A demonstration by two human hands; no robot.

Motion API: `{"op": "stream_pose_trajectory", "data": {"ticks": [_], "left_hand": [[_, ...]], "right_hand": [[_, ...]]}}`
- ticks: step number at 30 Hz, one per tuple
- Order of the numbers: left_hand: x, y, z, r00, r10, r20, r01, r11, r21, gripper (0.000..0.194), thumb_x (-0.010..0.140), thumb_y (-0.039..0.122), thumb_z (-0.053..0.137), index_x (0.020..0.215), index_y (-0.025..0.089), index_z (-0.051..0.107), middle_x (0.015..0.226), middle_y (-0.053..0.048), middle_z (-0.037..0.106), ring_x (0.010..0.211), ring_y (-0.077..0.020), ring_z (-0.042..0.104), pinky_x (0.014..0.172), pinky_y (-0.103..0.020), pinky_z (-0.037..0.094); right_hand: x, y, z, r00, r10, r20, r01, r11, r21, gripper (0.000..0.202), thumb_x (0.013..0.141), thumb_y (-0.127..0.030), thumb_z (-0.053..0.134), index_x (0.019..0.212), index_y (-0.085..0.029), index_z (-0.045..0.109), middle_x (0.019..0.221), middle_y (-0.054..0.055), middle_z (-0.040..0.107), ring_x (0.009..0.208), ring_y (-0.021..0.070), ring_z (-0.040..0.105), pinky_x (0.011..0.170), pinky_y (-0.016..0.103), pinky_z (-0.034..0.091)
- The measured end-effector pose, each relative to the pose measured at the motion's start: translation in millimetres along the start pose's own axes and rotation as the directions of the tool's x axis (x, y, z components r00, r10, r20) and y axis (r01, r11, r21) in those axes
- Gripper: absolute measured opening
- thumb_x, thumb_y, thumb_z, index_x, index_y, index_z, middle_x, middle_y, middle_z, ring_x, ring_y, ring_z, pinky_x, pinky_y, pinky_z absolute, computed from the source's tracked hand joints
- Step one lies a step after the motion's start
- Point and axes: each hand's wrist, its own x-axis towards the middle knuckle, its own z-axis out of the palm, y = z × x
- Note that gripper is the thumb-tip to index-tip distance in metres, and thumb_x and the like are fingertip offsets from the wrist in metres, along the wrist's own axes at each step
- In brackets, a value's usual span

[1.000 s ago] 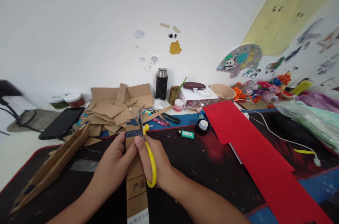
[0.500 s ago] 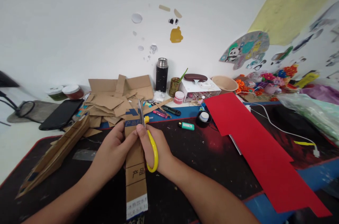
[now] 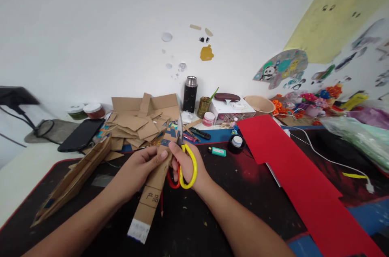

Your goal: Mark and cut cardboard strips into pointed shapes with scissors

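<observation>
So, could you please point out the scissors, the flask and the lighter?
Scissors (image 3: 195, 166): head view, on the yellow handle.
Flask (image 3: 190, 98): head view, on the black body.
Lighter (image 3: 219, 151): head view, on the green body.

Flask (image 3: 190, 94), standing far, left of tissue box (image 3: 232, 110); lighter (image 3: 217, 151) lying nearer, on mat (image 3: 225, 192); phone (image 3: 81, 134) resting far left, as I'm seeing.

Single head-worn view — forward and down over both hands, close.
</observation>
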Motion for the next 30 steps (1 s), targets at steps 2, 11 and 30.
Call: {"op": "stream_pose_trajectory", "data": {"ticks": [2, 11, 30], "left_hand": [[0, -1, -0.2, 1.0, 0.021, 0.016, -0.022, 0.998, 0.05, 0.051, 0.089, 0.073, 0.076, 0.083, 0.022, 0.077, 0.081, -0.007, 0.082, 0.07, -0.0249, 0.076, 0.078, -0.04, 0.066], [-19, -7, 11.4, 0.96, 0.186, -0.21, 0.023, 0.694, 0.72, 0.099, 0.084, 0.068, 0.074, 0.166, 0.019, 0.046, 0.138, -0.025, 0.078, 0.125, -0.0525, 0.075, 0.1, -0.059, 0.059], [23, 15, -49.8, 0.954, -0.043, -0.297, -0.144, 0.803, -0.578, 0.034, 0.08, 0.014, 0.064, 0.11, 0.009, 0.079, 0.079, -0.007, 0.071, 0.056, -0.015, 0.059, 0.047, -0.023, 0.052]], "right_hand": [[-1, 1, 0, 1.0, -0.021, -0.01, 0.021, 1.0, 0.001, 0.06, 0.085, -0.081, 0.075, 0.082, -0.024, 0.055, 0.044, -0.01, 0.05, 0.029, 0.011, 0.046, 0.03, 0.02, 0.037], [2, -1, -2, 0.988, -0.024, -0.152, 0.024, 1.0, 0.002, 0.053, 0.084, -0.074, 0.076, 0.085, -0.024, 0.058, 0.042, -0.011, 0.048, 0.03, 0.0111, 0.042, 0.031, 0.021, 0.036], [0, -3, -2, 0.998, -0.037, -0.057, 0.04, 0.998, 0.057, 0.065, 0.085, -0.08, 0.078, 0.097, -0.017, 0.068, 0.043, -0.009, 0.052, 0.029, 0.0116, 0.049, 0.033, 0.019, 0.034]]}}
